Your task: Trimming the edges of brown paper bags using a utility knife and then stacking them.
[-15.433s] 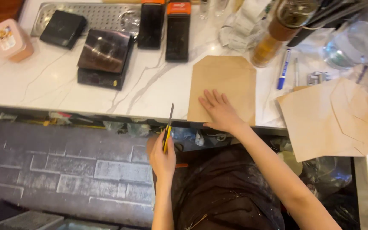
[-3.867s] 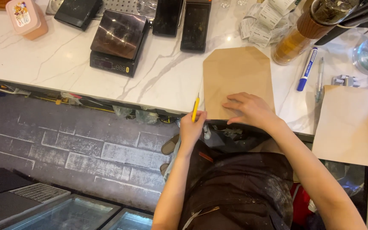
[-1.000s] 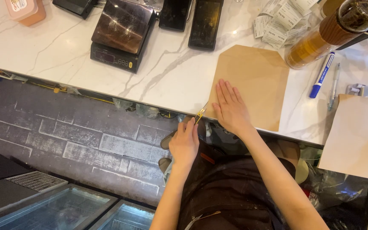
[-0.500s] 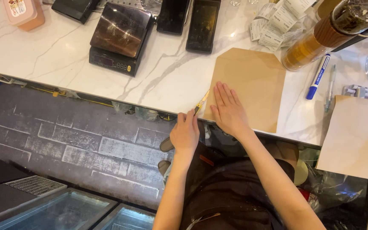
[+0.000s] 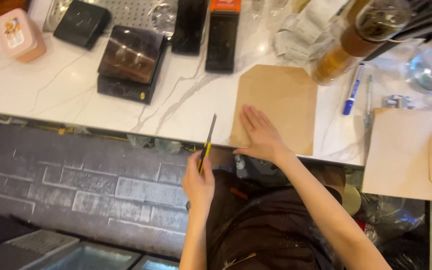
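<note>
On the counter, by its near edge: a brown paper bag (image 5: 276,107) lies flat on the white marble counter (image 5: 76,95), its lower edge at the counter's front edge.
Right hand: the right hand (image 5: 260,134) is spread open, palm down, fingers straight, pressing on the lower left part of the bag; it grips nothing.
Left hand: the left hand (image 5: 199,180) is closed around the yellow handle of a utility knife (image 5: 207,142), just left of the bag and below the counter edge.
Knife: blade out, pointing up and away, its tip over the counter just beside the bag's left edge; whether it touches the paper cannot be told.
Right of the bag: a blue pen (image 5: 353,90), near it.
Left of the bag: a dark scale (image 5: 131,62), apart from it.
</note>
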